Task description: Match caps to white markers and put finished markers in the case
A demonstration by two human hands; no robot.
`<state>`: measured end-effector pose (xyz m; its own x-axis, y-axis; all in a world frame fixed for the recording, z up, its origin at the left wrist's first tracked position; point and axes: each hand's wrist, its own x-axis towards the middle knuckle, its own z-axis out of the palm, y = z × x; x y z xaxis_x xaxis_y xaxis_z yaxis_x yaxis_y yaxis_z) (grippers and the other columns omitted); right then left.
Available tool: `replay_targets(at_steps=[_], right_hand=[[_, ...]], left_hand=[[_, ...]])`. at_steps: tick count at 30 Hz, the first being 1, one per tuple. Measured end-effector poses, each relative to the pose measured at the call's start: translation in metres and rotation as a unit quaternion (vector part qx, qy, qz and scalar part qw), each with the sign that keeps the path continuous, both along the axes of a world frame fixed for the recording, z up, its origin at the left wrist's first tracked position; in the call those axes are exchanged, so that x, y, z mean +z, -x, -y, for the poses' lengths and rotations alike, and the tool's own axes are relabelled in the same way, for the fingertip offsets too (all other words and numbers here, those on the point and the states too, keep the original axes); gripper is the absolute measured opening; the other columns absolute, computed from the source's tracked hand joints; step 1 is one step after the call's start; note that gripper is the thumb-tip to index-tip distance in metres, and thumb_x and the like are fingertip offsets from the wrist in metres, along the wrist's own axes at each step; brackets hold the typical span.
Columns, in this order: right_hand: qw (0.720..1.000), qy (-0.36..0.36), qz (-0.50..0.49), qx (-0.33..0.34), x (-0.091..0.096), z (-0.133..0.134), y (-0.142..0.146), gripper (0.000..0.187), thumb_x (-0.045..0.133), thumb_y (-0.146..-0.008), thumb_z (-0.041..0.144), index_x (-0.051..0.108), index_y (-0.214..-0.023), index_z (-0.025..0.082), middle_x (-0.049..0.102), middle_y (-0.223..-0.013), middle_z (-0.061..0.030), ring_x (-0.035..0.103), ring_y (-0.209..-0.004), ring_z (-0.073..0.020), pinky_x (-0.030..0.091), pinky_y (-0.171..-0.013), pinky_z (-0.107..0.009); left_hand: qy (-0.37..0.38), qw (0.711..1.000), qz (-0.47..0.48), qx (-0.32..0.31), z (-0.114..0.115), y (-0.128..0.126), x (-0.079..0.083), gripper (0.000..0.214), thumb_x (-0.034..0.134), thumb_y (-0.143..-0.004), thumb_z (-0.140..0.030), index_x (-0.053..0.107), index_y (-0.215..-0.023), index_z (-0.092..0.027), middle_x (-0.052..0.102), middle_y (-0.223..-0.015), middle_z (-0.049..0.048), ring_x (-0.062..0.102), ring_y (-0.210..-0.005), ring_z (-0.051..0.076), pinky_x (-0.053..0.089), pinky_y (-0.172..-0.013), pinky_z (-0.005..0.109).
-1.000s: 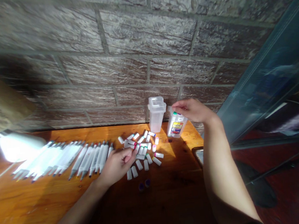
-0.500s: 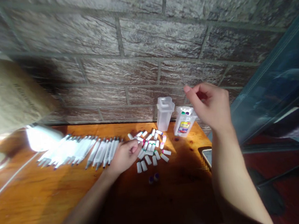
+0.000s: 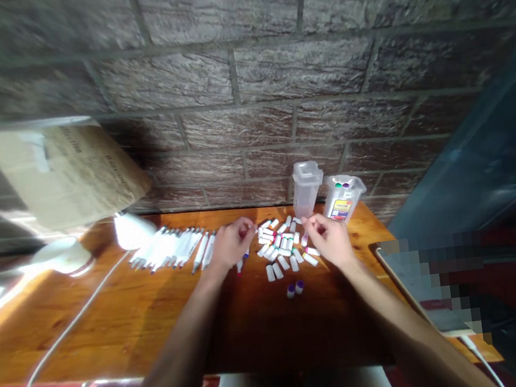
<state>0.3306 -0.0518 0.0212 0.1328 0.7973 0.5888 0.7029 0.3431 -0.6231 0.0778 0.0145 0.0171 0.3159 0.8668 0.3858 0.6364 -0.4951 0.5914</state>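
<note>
On the wooden table (image 3: 114,321) a heap of small white marker caps (image 3: 283,246) lies in the middle, with a row of uncapped white markers (image 3: 171,250) to its left. My left hand (image 3: 229,246) is closed on a marker (image 3: 242,262) at the left edge of the heap. My right hand (image 3: 331,241) is at the heap's right edge, fingers pinched over the caps; what they hold is too small to make out. Behind the heap stand an empty clear plastic case (image 3: 306,189) and a second clear case (image 3: 342,199) with a few capped markers in it.
A brick wall runs along the table's far edge. A cardboard box (image 3: 60,172) leans at the left above a white lamp base (image 3: 60,256), whose white cable (image 3: 68,330) runs toward the near edge. Two purple-tipped caps (image 3: 294,289) lie apart. A blurred flat device lies at the right.
My right hand came down from the case with markers to the cap heap. The left hand lifted a marker at the heap's edge. My head turned left, so more of the box and lamp shows.
</note>
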Motion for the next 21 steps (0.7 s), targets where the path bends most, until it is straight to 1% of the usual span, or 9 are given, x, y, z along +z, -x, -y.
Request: replay_targets(at_steps=[3,5,7,10,13,17,21], right_hand=[[1.000,0.017,-0.007,0.005,-0.009,-0.003,-0.001,0.040,0.055,-0.095,0.046,0.061,-0.065,0.019,0.055,-0.050,0.0028,0.046,-0.046,-0.0109,0.037,-0.053,-0.025],[0.999,0.032,-0.009,0.018,-0.010,-0.004,-0.001,0.042,0.054,-0.095,0.046,0.061,-0.064,0.019,0.058,-0.050,0.0017,0.048,-0.046,-0.0114,0.038,-0.053,-0.025],[0.999,0.037,-0.010,0.024,-0.008,-0.004,-0.002,0.042,0.054,-0.095,0.047,0.063,-0.064,0.019,0.059,-0.050,0.0010,0.049,-0.046,-0.0119,0.039,-0.054,-0.025],[1.000,0.028,-0.006,0.014,-0.007,-0.005,-0.005,0.041,0.055,-0.095,0.046,0.067,-0.067,0.019,0.061,-0.051,0.0005,0.049,-0.047,-0.0121,0.039,-0.055,-0.025],[0.999,0.029,-0.004,0.013,-0.008,-0.006,-0.006,0.039,0.055,-0.095,0.044,0.068,-0.068,0.019,0.063,-0.053,-0.0001,0.051,-0.047,-0.0124,0.040,-0.056,-0.026],[0.999,0.039,-0.013,0.028,-0.010,-0.007,-0.006,0.042,0.054,-0.095,0.044,0.063,-0.063,0.019,0.063,-0.053,-0.0003,0.053,-0.049,-0.0127,0.040,-0.057,-0.026],[0.999,0.033,-0.005,0.029,-0.010,-0.006,-0.003,0.041,0.054,-0.095,0.042,0.063,-0.063,0.019,0.061,-0.053,0.0005,0.052,-0.049,-0.0124,0.040,-0.058,-0.026]], left_hand=[[0.023,0.997,-0.044,0.057,-0.005,0.026,0.012,0.032,0.051,-0.090,-0.048,0.067,-0.084,-0.021,0.069,-0.073,0.0028,0.061,-0.065,0.017,0.039,-0.064,0.026],[0.035,0.991,-0.070,0.109,-0.004,0.042,0.021,0.033,0.053,-0.088,-0.050,0.068,-0.081,-0.021,0.071,-0.075,0.0044,0.063,-0.069,0.018,0.040,-0.067,0.027],[0.049,0.984,-0.091,0.143,-0.001,0.052,0.028,0.034,0.054,-0.087,-0.051,0.068,-0.081,-0.021,0.072,-0.076,0.0056,0.064,-0.069,0.019,0.040,-0.067,0.028],[0.055,0.981,-0.124,0.142,0.002,0.053,0.034,0.036,0.053,-0.086,-0.053,0.069,-0.083,-0.021,0.073,-0.078,0.0067,0.064,-0.070,0.020,0.040,-0.066,0.028],[0.067,0.975,-0.163,0.134,0.001,0.046,0.031,0.035,0.052,-0.087,-0.052,0.070,-0.084,-0.022,0.075,-0.081,0.0074,0.067,-0.075,0.022,0.042,-0.070,0.029],[0.078,0.964,-0.211,0.143,0.000,0.042,0.022,0.032,0.050,-0.089,-0.048,0.070,-0.082,-0.023,0.075,-0.080,0.0074,0.068,-0.076,0.023,0.041,-0.069,0.030],[0.070,0.963,-0.234,0.117,0.010,0.037,0.014,0.033,0.047,-0.093,-0.046,0.070,-0.082,-0.024,0.075,-0.082,0.0057,0.068,-0.076,0.022,0.043,-0.071,0.030]])
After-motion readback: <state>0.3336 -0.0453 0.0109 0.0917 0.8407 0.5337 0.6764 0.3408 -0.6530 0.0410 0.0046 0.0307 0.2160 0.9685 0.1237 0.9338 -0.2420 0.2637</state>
